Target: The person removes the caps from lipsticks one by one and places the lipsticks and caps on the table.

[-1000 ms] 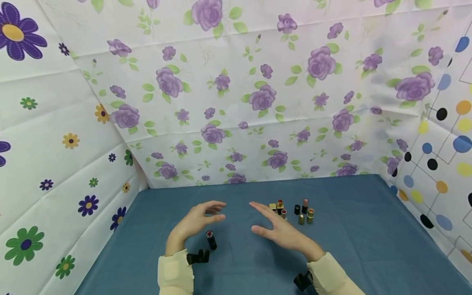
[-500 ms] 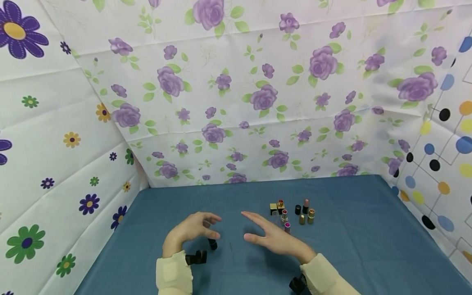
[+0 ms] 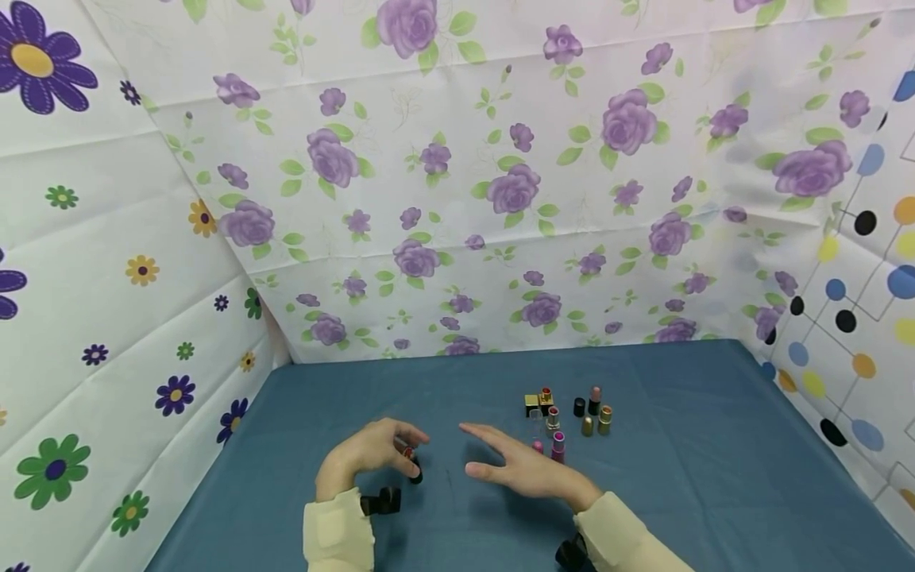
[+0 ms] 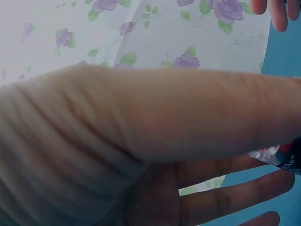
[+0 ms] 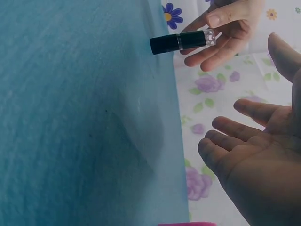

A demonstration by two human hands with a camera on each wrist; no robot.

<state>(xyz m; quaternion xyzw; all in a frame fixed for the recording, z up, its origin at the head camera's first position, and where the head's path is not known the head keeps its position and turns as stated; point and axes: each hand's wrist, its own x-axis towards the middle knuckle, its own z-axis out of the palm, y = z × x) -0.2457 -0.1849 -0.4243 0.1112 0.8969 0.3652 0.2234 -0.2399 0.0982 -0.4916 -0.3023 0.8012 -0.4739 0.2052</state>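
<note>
A black lipstick tube (image 3: 416, 474) with a clear, patterned top end (image 5: 210, 37) stands upright on the blue cloth. My left hand (image 3: 370, 453) is right at it, thumb and fingers spread apart around its upper part and not closed on it. In the left wrist view, the thumb side fills most of the picture, and only a bit of the lipstick (image 4: 292, 160) shows at the right edge. My right hand (image 3: 525, 467) hovers over the cloth with straight, relaxed fingers and holds nothing. Near its back stands a magenta lipstick (image 3: 558, 450).
Beyond my right hand stand several uncapped lipsticks and caps: a gold-and-black cap (image 3: 531, 402), a silver lipstick (image 3: 553, 419), a black cap (image 3: 579, 407), a nude lipstick (image 3: 595, 402) and a gold lipstick (image 3: 604, 421). Flower-printed curtains (image 3: 429, 199) rise behind the blue cloth (image 3: 679, 477).
Both hands have come lower. My left hand has moved down to the black lipstick, and my right hand has shifted left and nearer, uncovering the magenta lipstick.
</note>
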